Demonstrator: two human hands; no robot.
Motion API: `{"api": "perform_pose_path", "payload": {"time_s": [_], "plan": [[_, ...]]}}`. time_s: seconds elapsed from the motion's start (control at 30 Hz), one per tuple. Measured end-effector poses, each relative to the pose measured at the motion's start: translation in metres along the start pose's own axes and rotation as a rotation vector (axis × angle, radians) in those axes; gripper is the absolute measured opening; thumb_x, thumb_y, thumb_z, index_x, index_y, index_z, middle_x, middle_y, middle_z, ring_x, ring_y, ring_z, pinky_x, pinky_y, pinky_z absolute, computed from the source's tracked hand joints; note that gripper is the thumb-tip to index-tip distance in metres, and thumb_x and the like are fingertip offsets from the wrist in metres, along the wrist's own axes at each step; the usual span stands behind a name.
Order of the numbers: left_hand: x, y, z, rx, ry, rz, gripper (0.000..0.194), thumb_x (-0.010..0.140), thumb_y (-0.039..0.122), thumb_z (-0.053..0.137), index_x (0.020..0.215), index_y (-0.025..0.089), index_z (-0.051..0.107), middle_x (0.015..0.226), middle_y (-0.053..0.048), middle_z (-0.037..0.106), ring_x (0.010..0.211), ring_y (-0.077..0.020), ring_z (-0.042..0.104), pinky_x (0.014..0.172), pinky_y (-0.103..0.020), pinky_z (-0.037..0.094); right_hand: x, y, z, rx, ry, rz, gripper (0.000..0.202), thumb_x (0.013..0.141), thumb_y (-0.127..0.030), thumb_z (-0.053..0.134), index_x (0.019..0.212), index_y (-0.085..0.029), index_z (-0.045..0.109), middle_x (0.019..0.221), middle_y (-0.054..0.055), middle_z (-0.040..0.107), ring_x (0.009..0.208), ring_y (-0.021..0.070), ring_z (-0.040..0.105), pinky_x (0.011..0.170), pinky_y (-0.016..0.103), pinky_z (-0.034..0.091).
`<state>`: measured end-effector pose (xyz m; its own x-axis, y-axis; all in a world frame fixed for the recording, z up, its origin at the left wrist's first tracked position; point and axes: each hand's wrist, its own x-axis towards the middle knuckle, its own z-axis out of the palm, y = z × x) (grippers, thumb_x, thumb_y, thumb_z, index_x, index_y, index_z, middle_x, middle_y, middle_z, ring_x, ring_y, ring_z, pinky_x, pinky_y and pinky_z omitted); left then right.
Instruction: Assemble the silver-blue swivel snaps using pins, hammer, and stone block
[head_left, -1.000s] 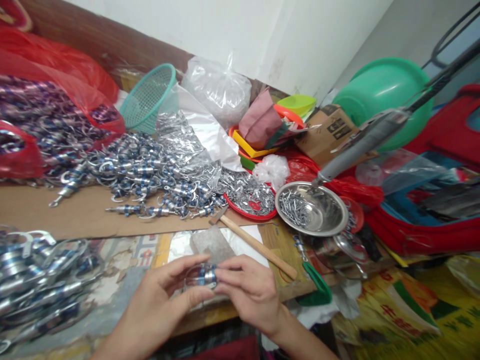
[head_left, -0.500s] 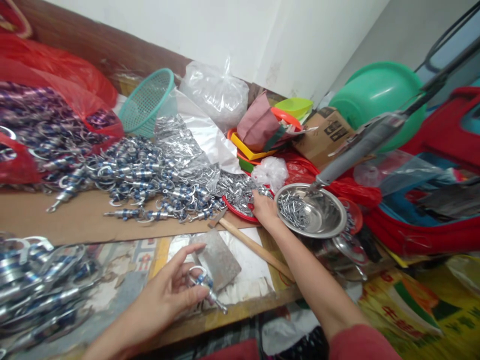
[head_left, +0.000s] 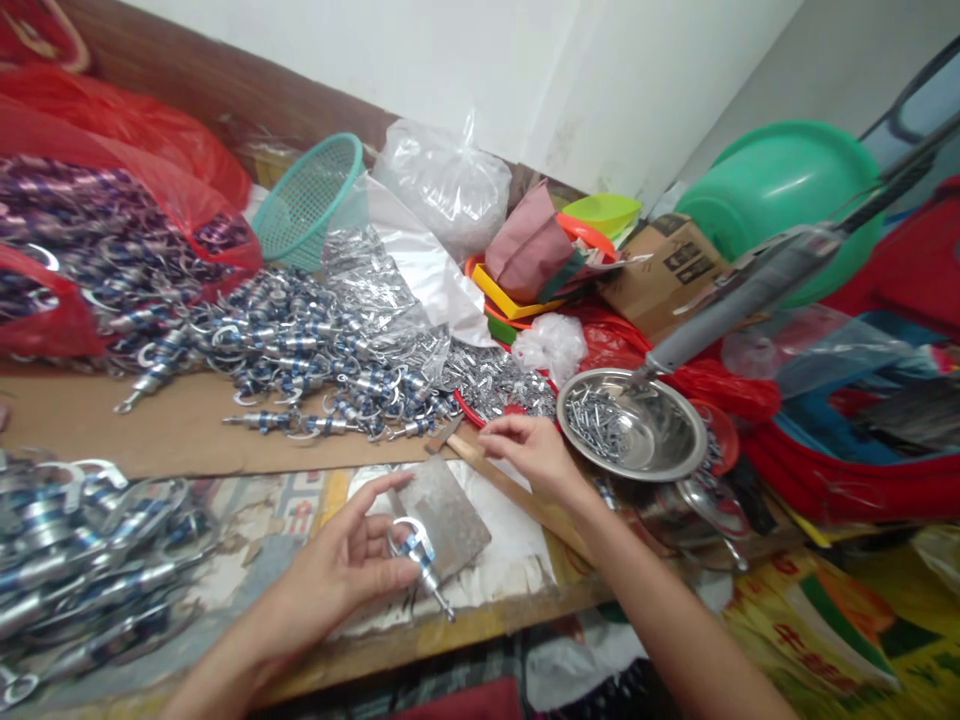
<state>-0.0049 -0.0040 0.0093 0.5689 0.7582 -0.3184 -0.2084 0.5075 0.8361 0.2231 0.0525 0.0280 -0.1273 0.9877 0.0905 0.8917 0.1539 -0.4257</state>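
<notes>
My left hand point(head_left: 341, 570) is closed on a small silver metal fitting with blue bands point(head_left: 421, 556), holding it between thumb and fingers. The fitting has a curved silver piece on top and a thin shank pointing down. Beneath it lies a flat grey metal block point(head_left: 454, 520). My right hand point(head_left: 536, 455) is over the hammer point(head_left: 540, 505), thumb and fingers pinched together; whatever they hold is too small to make out. Just beyond that hand, a red tray point(head_left: 466, 408) contains small shiny metal pieces.
A steel bowl point(head_left: 699, 450) with long thin metal pins point(head_left: 596, 420) stands at the right. Similar blue-banded fittings point(head_left: 300, 350) are heaped on cardboard point(head_left: 172, 445), with another pile point(head_left: 67, 570) at left. Behind stand a teal basket point(head_left: 307, 200) and a green basin point(head_left: 780, 200).
My right hand has drawn back from the red tray toward me, over the hammer, with its fingers pinched. My left hand keeps the metal fitting in nearly the same place.
</notes>
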Motion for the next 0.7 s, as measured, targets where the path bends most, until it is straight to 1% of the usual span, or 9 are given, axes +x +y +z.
{"api": "perform_pose_path", "payload": {"time_s": [0.03, 0.07, 0.13, 0.23, 0.33, 0.43, 0.53, 0.63, 0.7], "plan": [[0.000, 0.000, 0.000, -0.004, 0.004, -0.002, 0.074, 0.065, 0.020, 0.067, 0.127, 0.024, 0.027, 0.079, 0.000, 0.059, 0.078, -0.0176, 0.060, 0.072, -0.032, 0.044, -0.014, -0.012, 0.004, 0.154, 0.034, -0.097, 0.015, 0.080, -0.023, 0.052, 0.081, -0.017, 0.066, 0.075, 0.001, 0.069, 0.067, 0.0123, 0.063, 0.060, 0.021, 0.049], [0.000, 0.000, 0.001, -0.005, 0.006, -0.002, 0.075, 0.065, 0.020, 0.067, 0.128, 0.025, 0.027, 0.079, 0.000, 0.059, 0.077, -0.0176, 0.060, 0.071, -0.032, 0.044, -0.028, -0.022, 0.010, 0.267, 0.068, -0.212, 0.013, 0.078, -0.023, 0.055, 0.076, -0.016, 0.067, 0.073, 0.002, 0.068, 0.066, 0.0126, 0.062, 0.061, 0.022, 0.049], [0.000, -0.001, 0.000, 0.000, 0.003, 0.003, 0.076, 0.065, 0.020, 0.068, 0.128, 0.025, 0.026, 0.079, 0.000, 0.059, 0.074, -0.0165, 0.059, 0.069, -0.030, 0.044, -0.051, -0.039, 0.020, 0.333, 0.142, -0.391, 0.014, 0.079, -0.017, 0.053, 0.079, -0.015, 0.067, 0.076, 0.005, 0.068, 0.070, 0.0137, 0.061, 0.064, 0.024, 0.048], [0.001, -0.004, -0.003, 0.000, -0.013, 0.019, 0.076, 0.066, 0.019, 0.068, 0.128, 0.024, 0.025, 0.077, 0.001, 0.059, 0.073, -0.0161, 0.059, 0.068, -0.029, 0.043, -0.068, -0.049, 0.031, 0.177, 0.190, -0.578, 0.024, 0.082, -0.010, 0.043, 0.091, -0.015, 0.064, 0.080, 0.007, 0.067, 0.074, 0.0155, 0.059, 0.065, 0.028, 0.046], [0.002, -0.007, -0.005, -0.005, -0.027, 0.028, 0.075, 0.066, 0.018, 0.068, 0.128, 0.023, 0.026, 0.077, 0.000, 0.058, 0.076, -0.0178, 0.058, 0.070, -0.031, 0.042, -0.072, -0.049, 0.034, 0.000, 0.187, -0.693, 0.024, 0.085, -0.012, 0.040, 0.096, -0.013, 0.061, 0.079, 0.008, 0.066, 0.073, 0.0171, 0.058, 0.061, 0.029, 0.044], [0.003, -0.006, -0.004, 0.000, -0.025, 0.027, 0.075, 0.065, 0.018, 0.069, 0.127, 0.022, 0.027, 0.077, -0.001, 0.059, 0.075, -0.0173, 0.057, 0.069, -0.030, 0.042, -0.074, -0.047, 0.032, -0.127, 0.174, -0.760, 0.021, 0.086, -0.014, 0.042, 0.098, -0.010, 0.059, 0.080, 0.009, 0.066, 0.075, 0.0186, 0.057, 0.061, 0.030, 0.043], [0.001, -0.005, -0.002, 0.004, 0.000, 0.023, 0.074, 0.065, 0.017, 0.069, 0.127, 0.023, 0.029, 0.075, 0.000, 0.059, 0.070, -0.0149, 0.056, 0.067, -0.028, 0.041, -0.079, -0.048, 0.031, -0.169, 0.143, -0.774, 0.023, 0.087, -0.013, 0.040, 0.101, -0.007, 0.057, 0.083, 0.010, 0.065, 0.080, 0.0206, 0.057, 0.063, 0.031, 0.043], [-0.001, -0.003, -0.001, 0.001, 0.018, 0.020, 0.073, 0.065, 0.017, 0.069, 0.126, 0.023, 0.030, 0.075, 0.001, 0.059, 0.070, -0.0149, 0.056, 0.067, -0.028, 0.042, -0.084, -0.047, 0.030, -0.074, 0.120, -0.729, 0.025, 0.088, -0.013, 0.037, 0.105, -0.010, 0.055, 0.088, 0.010, 0.064, 0.084, 0.0200, 0.056, 0.067, 0.031, 0.045], [-0.001, -0.003, 0.000, 0.002, 0.033, 0.010, 0.072, 0.064, 0.017, 0.069, 0.125, 0.023, 0.031, 0.076, 0.001, 0.058, 0.072, -0.0157, 0.057, 0.068, -0.030, 0.042, -0.082, -0.041, 0.030, 0.043, 0.179, -0.620, 0.029, 0.088, -0.011, 0.034, 0.110, -0.015, 0.053, 0.096, 0.009, 0.062, 0.091, 0.0177, 0.055, 0.075, 0.030, 0.046]]}}
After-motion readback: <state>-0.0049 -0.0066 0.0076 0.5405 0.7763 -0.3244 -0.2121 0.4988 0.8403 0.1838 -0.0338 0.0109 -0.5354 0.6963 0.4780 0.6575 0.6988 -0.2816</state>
